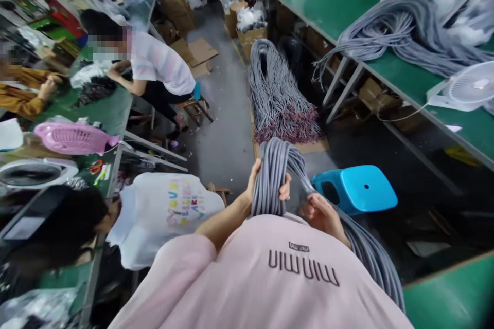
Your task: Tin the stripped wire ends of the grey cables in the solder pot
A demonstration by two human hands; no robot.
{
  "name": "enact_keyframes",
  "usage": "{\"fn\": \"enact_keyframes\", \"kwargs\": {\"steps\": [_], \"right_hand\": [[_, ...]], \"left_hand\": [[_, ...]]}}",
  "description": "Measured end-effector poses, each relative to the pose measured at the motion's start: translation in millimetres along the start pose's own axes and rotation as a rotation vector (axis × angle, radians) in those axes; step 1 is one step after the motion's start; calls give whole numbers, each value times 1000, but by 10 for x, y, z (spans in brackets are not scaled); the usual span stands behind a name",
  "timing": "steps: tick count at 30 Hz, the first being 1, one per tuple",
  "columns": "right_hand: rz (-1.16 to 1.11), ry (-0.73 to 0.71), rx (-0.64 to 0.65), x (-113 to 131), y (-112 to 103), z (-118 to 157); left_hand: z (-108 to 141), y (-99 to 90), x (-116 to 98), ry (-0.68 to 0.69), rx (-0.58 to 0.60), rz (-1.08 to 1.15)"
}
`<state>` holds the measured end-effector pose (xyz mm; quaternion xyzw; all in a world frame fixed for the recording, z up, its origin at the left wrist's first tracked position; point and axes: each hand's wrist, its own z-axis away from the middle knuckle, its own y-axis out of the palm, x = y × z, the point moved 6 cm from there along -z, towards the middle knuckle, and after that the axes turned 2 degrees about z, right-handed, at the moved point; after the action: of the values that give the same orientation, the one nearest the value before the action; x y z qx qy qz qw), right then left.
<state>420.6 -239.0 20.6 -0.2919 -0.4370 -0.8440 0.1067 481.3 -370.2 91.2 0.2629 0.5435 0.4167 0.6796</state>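
A thick bundle of grey cables (269,180) is folded over in front of my chest. My left hand (284,187) is wrapped around it from behind, with the thumb on the left side and fingertips showing on the right. Lower right, my right hand (322,212) closes on the strands of the same bundle where they run down past my side. The rest of that bundle curves away to the lower right. On the floor ahead lies a large pile of grey cables (276,82) with reddish ends, resting on cardboard (314,145).
A blue plastic stool (370,187) stands close on my right. More grey cables (409,36) and a white fan (473,85) sit on the green table (328,2). To the left, several people work at another green table (119,108); one seated person (162,67) faces it.
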Motion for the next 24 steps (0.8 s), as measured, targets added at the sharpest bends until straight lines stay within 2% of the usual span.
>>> {"fn": "enact_keyframes", "kwargs": {"steps": [5, 8, 10, 14, 16, 21, 24], "right_hand": [[-9, -201, -143, 692, 165, -302], [-12, -341, -184, 1149, 226, -437], [6, -409, -206, 1421, 170, -496], [5, -550, -252, 1844, -147, -490], [-43, -652, -300, 2040, -373, -460], [-157, -833, -444, 2480, -876, -373], [-204, -927, -575, 2669, -1100, -253]], "left_hand": [[-878, 163, -694, -98, 223, -23], [-1546, 421, -966, -184, 463, -20], [-2019, 688, -1039, -242, 616, -51], [-2761, 1442, -973, -321, 904, -131], [-3055, 1823, -880, -347, 955, -161], [-3750, 2610, -515, -371, 790, -255], [-4113, 3079, -223, -391, 754, -281]]}}
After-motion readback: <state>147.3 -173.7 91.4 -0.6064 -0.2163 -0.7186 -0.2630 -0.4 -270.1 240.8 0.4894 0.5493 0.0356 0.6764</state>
